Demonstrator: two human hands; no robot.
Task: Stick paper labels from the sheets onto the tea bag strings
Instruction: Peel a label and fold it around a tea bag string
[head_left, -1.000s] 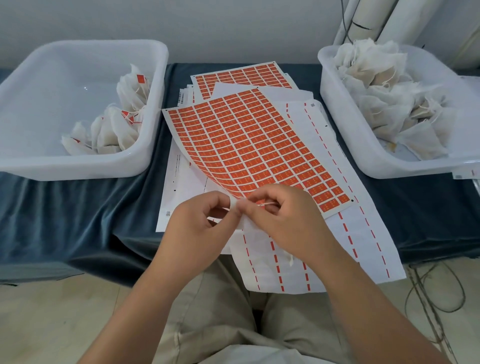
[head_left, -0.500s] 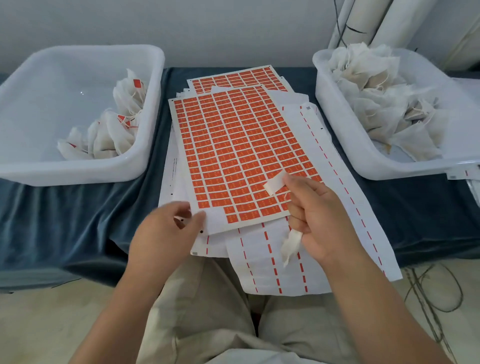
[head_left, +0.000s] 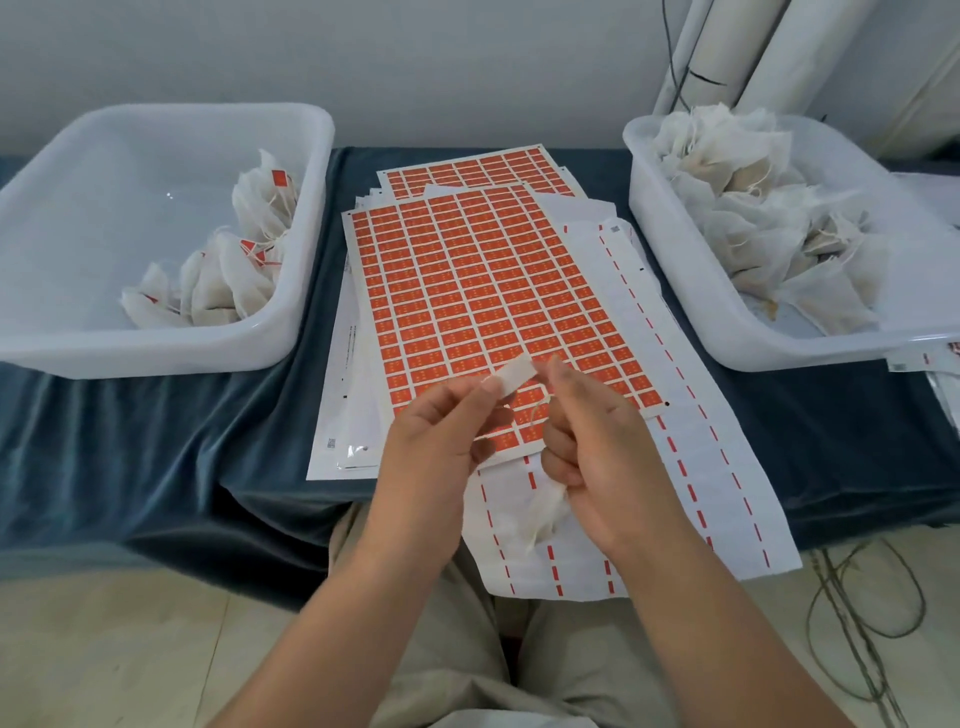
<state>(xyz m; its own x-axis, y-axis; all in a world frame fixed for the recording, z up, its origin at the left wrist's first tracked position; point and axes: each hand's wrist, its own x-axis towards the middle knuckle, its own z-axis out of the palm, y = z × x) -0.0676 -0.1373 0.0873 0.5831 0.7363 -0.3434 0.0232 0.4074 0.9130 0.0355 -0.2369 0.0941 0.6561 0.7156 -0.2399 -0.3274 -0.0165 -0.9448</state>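
Observation:
A sheet of orange labels (head_left: 483, 291) lies flat in the middle of the table. Just above its near edge, a peeled label (head_left: 513, 375) shows its white back, pinched between my left hand (head_left: 441, 441) and my right hand (head_left: 597, 441). My right hand also grips a tea bag (head_left: 543, 514), which hangs below its curled fingers, and a thin string (head_left: 535, 413) runs between the two hands. Which fingers carry the string is not clear.
A white tub (head_left: 291, 332) on the left holds several labelled tea bags (head_left: 228, 270). Another white tub (head_left: 670, 270) on the right holds a heap of unlabelled bags (head_left: 753, 208). Used backing sheets (head_left: 691, 415) with red dashes hang over the front edge of the blue-covered table (head_left: 156, 441). Cables (head_left: 862, 613) lie on the floor at right.
My left hand let go of the sheet's near corner and rose to meet the right hand at the peeled label. The sheet now lies flat.

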